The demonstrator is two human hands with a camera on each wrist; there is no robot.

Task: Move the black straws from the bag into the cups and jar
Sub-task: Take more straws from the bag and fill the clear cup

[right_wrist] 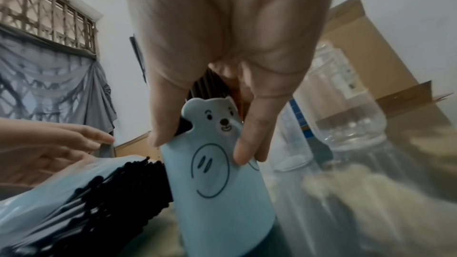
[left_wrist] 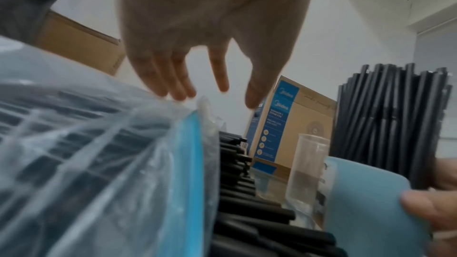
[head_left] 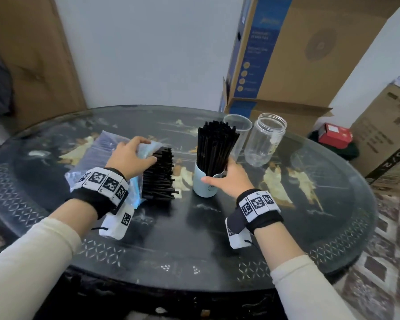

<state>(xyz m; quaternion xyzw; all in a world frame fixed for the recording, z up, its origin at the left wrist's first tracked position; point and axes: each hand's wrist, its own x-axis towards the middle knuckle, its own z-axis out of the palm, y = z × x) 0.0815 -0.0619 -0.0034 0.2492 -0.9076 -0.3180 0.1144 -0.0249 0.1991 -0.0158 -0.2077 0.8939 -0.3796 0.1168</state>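
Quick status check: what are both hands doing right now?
Left hand rests open on the bag of straws. Right hand grips the full blue cup. Clear cup, jar empty.

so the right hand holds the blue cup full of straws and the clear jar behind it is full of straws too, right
Not quite. The right hand does hold the blue cup full of straws, but the clear jar behind it is empty, as the head view shows.

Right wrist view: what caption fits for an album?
Right hand grips a blue bear cup holding black straws.
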